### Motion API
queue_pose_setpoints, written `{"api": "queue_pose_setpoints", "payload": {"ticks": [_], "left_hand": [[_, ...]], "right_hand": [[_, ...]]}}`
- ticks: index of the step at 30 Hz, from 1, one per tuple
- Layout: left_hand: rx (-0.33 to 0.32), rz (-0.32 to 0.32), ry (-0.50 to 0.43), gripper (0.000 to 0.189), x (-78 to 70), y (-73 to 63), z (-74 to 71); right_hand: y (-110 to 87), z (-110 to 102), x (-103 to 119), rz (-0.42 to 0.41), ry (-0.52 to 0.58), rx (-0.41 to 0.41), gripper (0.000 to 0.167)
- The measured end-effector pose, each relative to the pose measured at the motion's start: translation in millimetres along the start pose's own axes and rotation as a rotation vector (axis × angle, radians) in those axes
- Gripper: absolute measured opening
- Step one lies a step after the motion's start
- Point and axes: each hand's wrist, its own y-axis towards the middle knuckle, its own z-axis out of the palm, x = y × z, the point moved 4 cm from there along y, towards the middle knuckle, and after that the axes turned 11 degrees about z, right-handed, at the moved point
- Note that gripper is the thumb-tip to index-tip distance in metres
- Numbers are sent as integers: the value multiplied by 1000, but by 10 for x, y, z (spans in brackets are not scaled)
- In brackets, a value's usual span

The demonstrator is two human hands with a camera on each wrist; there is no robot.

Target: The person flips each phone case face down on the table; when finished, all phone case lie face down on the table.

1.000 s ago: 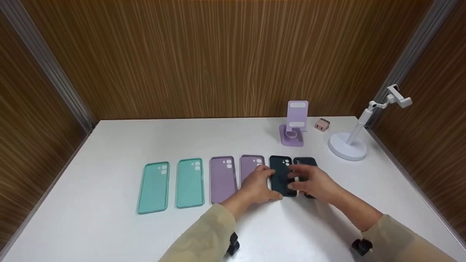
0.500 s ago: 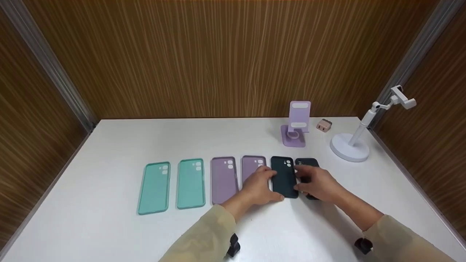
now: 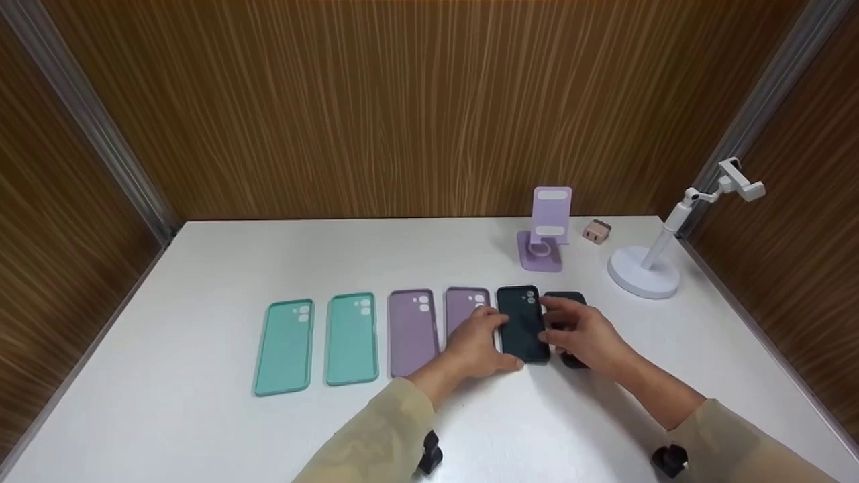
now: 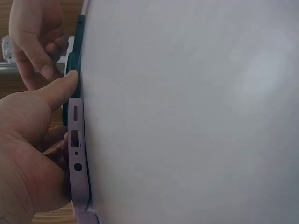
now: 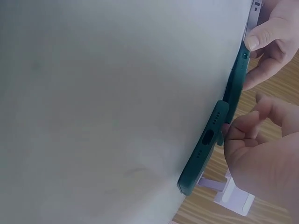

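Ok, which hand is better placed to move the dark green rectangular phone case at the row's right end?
Probably the right hand: it's nearest that case; the left hand touches the neighbouring one.

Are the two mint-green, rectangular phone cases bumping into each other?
Apart. The head view shows a strip of bare white table between the left mint-green phone case and the right mint-green phone case.

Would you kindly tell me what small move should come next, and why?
I'd probably have the right hand, which partly covers the rightmost dark case, nudge that case slightly right: its top looks closer to its dark neighbour than the two green cases are to each other.
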Motion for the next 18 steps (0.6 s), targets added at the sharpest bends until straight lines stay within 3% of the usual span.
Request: {"api": "queue_pose_setpoints", "payload": {"ticks": [7,14,18], "left_hand": [[0,2,-36,82,-22,-6,-11],[0,43,-47,80,-20,3,-56],[27,-19,-87,81,-37,1,-97]], "right_hand": [[26,-49,5,2,28,-31,62],[84,-45,22,-10,7,-16,62],[90,-31,-4,15,26,-13,64]]}}
